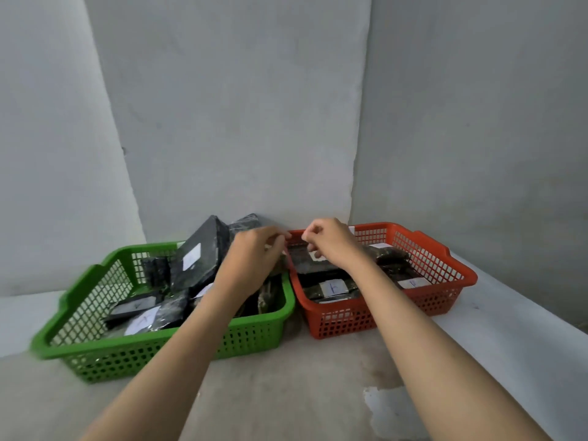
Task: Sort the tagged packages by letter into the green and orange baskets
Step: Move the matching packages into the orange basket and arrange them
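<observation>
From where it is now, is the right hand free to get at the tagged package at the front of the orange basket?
Probably yes. The right hand hovers over the orange basket, and the front package lies on top, tag up, nothing covering it.

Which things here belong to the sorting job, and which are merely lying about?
Part of the job:
green basket, with tagged dark packages inside
orange basket, with tagged dark packages inside
large black package leaning on the green basket's far rim
left hand and right hand, both above the baskets

Merely there:
pale patch on the floor
grey wall
</observation>
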